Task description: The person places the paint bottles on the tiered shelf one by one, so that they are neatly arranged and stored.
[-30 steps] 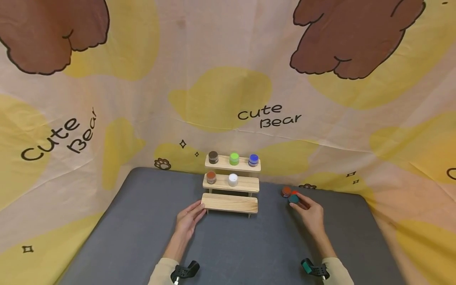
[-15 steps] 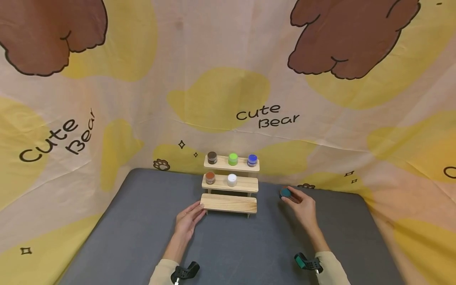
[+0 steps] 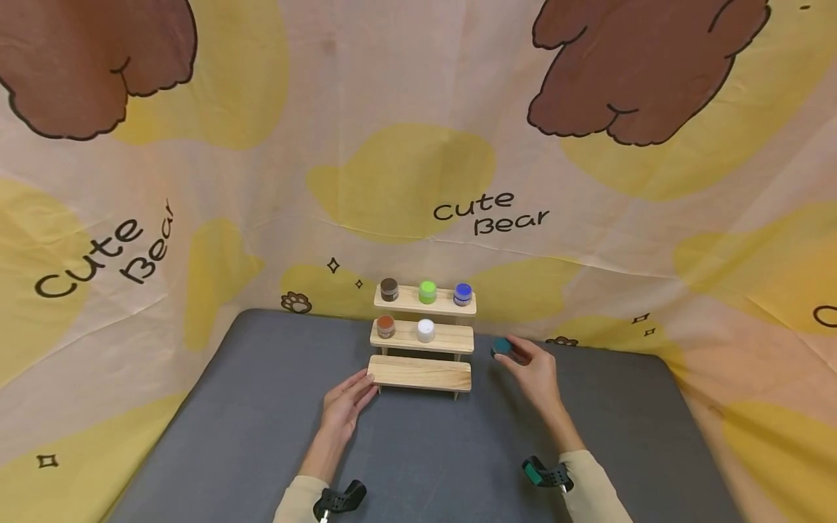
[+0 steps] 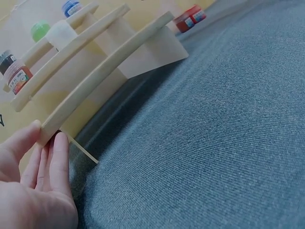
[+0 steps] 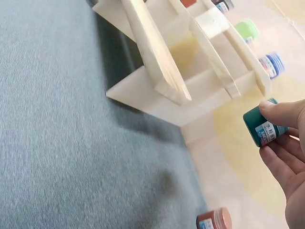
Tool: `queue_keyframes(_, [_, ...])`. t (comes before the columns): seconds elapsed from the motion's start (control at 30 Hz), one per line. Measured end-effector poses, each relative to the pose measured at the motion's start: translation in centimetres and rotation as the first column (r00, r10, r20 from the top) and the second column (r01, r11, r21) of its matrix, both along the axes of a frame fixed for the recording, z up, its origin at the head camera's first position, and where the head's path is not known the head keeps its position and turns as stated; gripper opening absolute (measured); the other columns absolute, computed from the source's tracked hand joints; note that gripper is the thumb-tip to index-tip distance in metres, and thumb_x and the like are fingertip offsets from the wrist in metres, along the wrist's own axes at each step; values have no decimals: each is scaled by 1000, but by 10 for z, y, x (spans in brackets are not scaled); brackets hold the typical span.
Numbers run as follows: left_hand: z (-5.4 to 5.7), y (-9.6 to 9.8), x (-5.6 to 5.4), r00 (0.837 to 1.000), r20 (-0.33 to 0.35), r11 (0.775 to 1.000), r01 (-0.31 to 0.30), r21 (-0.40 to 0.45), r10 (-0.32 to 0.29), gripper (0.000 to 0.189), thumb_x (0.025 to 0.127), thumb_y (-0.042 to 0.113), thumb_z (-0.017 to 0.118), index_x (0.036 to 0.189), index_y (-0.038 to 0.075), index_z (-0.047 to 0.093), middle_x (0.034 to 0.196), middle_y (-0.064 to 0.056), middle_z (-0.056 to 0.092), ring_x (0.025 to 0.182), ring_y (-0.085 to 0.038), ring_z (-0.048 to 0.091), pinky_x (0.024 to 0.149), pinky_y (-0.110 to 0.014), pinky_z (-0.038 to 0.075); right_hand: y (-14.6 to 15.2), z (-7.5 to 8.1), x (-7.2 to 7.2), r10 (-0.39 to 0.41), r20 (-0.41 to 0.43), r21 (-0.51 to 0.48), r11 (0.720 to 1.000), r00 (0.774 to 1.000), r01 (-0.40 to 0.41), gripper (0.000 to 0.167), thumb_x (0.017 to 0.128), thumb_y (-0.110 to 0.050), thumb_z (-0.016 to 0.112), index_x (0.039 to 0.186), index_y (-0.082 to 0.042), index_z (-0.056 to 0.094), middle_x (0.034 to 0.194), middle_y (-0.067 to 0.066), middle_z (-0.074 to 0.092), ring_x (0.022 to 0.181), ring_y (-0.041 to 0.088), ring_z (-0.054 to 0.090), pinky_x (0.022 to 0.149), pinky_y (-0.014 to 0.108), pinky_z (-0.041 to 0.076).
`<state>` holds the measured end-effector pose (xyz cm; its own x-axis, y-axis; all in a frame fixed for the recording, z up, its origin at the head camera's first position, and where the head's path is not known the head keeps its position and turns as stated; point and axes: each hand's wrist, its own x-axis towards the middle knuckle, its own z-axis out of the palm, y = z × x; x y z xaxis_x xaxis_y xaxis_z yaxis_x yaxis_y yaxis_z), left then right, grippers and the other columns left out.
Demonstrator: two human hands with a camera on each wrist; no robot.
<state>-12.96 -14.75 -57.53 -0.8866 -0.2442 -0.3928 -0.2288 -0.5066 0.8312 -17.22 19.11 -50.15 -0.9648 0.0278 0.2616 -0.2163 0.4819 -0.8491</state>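
My right hand pinches a small dark teal paint jar between thumb and fingers, just right of the three-tier wooden display stand. In the right wrist view the jar is tilted, its label showing, above the table. My left hand grips the left end of the stand's lowest shelf, thumb at the edge and fingers beneath. On the top shelf sit a black jar, a light green jar and a blue jar. The middle shelf bears a brown jar and a white jar.
Red jars stand on the table right of the stand in the left wrist view; my right hand hides them in the head view. A printed cloth hangs behind the grey table.
My right hand has lifted the teal jar away from the red jars and carried it left toward the stand. The left hand keeps its hold on the shelf.
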Motion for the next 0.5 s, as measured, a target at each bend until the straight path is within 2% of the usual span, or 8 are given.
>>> queue_keyframes(0.17, [2, -2, 1, 1000, 0, 1000, 8, 0, -8, 49, 88, 1, 72, 130, -14, 53, 124, -24, 61, 96, -18, 69, 92, -33, 59, -12, 2, -2, 19, -21, -17, 1000, 1000, -20, 45, 81, -11, 82, 122, -2, 68, 119, 16, 68, 105, 30, 67, 87, 29, 60])
queue_keyframes(0.5, [3, 0, 2, 1000, -6, 1000, 6, 2, -6, 50, 88, 1, 71, 131, -16, 51, 121, -23, 63, 95, -17, 69, 92, -32, 59, -39, 14, -11, 91, -59, -46, 995, 994, -93, 45, 80, -9, 81, 123, -1, 67, 118, 16, 68, 104, 29, 68, 89, 38, 60])
